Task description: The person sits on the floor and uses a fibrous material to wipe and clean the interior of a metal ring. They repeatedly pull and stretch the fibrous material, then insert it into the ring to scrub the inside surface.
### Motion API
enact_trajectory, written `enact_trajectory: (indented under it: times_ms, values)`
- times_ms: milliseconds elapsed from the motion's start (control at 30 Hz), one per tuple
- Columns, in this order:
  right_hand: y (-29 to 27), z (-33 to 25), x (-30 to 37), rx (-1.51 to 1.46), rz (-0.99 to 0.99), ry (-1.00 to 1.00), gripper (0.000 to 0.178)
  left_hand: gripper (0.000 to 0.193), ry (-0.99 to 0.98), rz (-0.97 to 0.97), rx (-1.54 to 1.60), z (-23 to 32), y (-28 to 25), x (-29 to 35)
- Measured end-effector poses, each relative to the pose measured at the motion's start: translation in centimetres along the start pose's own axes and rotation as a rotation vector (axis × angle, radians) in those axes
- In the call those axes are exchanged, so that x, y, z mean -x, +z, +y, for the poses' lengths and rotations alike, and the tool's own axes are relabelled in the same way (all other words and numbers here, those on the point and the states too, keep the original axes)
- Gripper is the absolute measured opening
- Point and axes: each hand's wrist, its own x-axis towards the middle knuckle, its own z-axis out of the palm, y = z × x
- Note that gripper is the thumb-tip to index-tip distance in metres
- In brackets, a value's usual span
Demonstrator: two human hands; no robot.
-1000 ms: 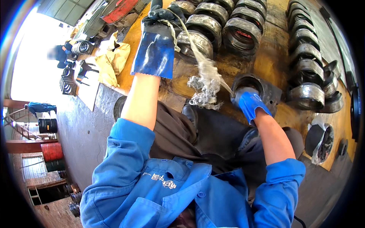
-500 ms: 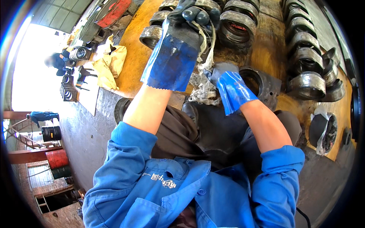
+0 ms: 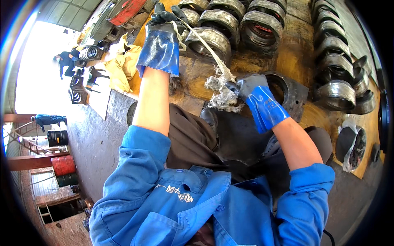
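Note:
Both hands wear black-and-blue rubber gloves. My left hand (image 3: 161, 35), at the far left of the work area, is closed on the end of a whitish strip (image 3: 208, 48). That strip runs taut and slanting down to a tangled, frayed whitish wad (image 3: 223, 96). My right hand (image 3: 253, 88) is closed on the wad's right side, low over the near edge of the yellow-brown board. Just beyond the right hand lies a dark metal block with a round bore (image 3: 296, 97). A thick metal ring (image 3: 211, 41) stands beneath the strip.
Rows of metal rings (image 3: 262, 26) stand ahead, and another row (image 3: 336, 67) runs along the right. A dark round part in clear plastic (image 3: 349, 143) sits at the right. Yellow cloth (image 3: 123, 65) lies at the left. Two people work farther off left, near drums (image 3: 63, 165).
My left hand has moved left and slightly away from the right hand, drawing the strip out straight. The right hand has shifted slightly right and nearer, still holding the wad.

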Motion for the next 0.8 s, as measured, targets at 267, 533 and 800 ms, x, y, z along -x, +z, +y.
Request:
enact_trajectory:
  times_ms: [267, 533, 800]
  values:
    - [0.2, 1.1, 0.2, -0.006, -0.157, 0.098, 0.04, 0.047, -0.086, -0.033, 0.143, -1.3, -0.9, 0.5]
    - [1.5, 8.8, -0.9, -0.204, 0.618, 0.245, 0.028, 0.05, -0.345, -0.187, 0.038, 0.5, 0.9, -0.5]
    - [0.2, 16.2, -1.0, -0.494, 1.04, 0.31, 0.022, 0.037, -0.911, -0.531, -2.374, -5.0, -1.8, 5.2]
